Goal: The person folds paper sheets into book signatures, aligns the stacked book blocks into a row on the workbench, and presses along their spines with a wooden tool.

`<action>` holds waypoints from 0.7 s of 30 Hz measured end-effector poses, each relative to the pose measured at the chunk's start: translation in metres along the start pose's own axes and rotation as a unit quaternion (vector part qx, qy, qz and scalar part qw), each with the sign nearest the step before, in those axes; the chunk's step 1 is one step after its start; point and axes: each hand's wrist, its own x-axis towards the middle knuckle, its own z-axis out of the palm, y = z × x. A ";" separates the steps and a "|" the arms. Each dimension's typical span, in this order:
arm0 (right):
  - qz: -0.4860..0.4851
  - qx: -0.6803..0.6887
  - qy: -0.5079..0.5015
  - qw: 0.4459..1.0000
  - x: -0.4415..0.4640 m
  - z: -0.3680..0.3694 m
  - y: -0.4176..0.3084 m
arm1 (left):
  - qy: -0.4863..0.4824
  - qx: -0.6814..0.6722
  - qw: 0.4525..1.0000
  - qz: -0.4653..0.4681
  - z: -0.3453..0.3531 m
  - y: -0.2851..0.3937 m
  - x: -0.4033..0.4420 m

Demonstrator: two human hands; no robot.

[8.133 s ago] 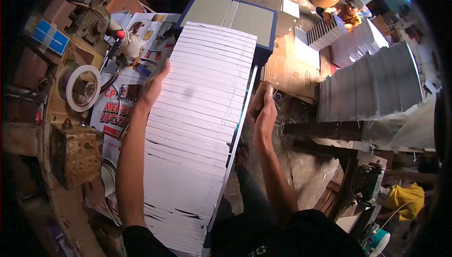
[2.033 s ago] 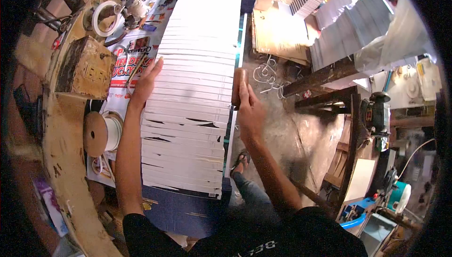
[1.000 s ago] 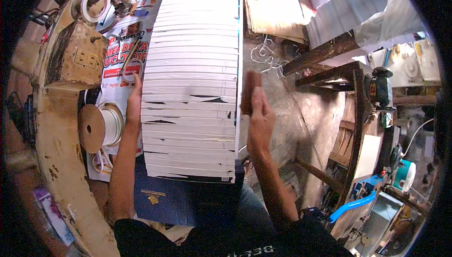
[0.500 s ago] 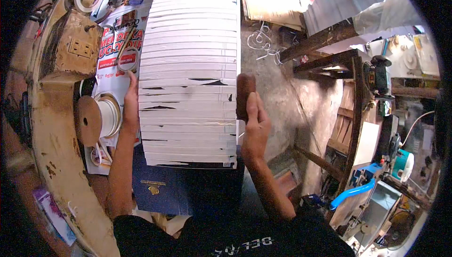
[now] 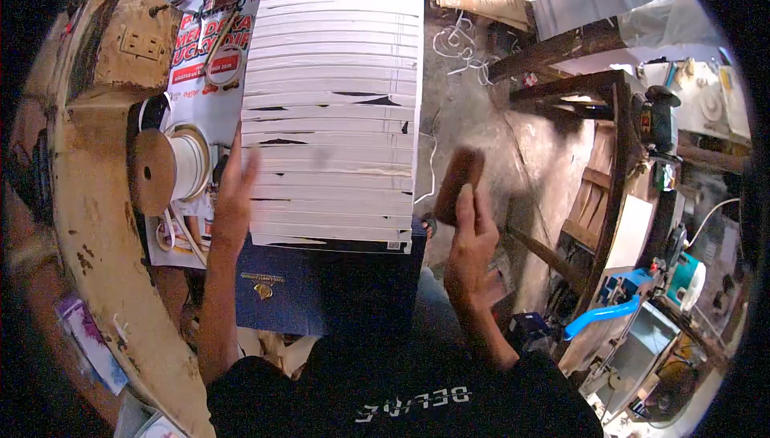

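A tall stack of white-edged sheets or covers (image 5: 333, 129) fills the middle of the view, with thin dark gaps between some layers. Below its near end lies a dark blue cover (image 5: 281, 289) bearing a gold emblem. My left hand (image 5: 233, 209) is at the stack's left edge, fingers stretched out and slightly blurred; whether it touches is unclear. My right hand (image 5: 473, 237) grips a brown block (image 5: 460, 185), probably wooden, held tilted to the right of the stack and apart from it.
A spool of white tape (image 5: 172, 169) stands on the left, beside a printed poster (image 5: 208, 61) and a wooden box with sockets (image 5: 136, 41). White strips (image 5: 459, 41) lie on the floor at right. A wooden frame (image 5: 622, 141) and a blue handle (image 5: 601, 319) are farther right.
My right hand has moved the block away from the stack's right side, rightward and tilted. My left hand has slid nearer along the left edge. The whole view has shifted a little.
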 end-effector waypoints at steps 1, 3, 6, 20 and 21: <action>0.018 -0.026 -0.022 0.999 -0.005 -0.005 -0.002 | 0.001 -0.001 1.000 0.001 0.006 0.008 -0.007; -0.123 -0.160 -0.025 0.979 -0.007 -0.001 0.021 | 0.047 0.038 0.998 -0.022 0.014 0.018 -0.017; -0.050 -0.037 -0.091 0.994 -0.008 0.003 0.015 | 0.059 0.032 0.997 -0.028 0.016 0.015 -0.019; 0.013 -0.024 -0.028 0.999 -0.057 -0.017 0.023 | 0.052 0.170 0.983 0.054 0.018 0.015 -0.019; 0.014 -0.023 -0.028 0.999 -0.059 -0.016 0.024 | 0.051 0.171 0.982 0.054 0.017 0.013 -0.018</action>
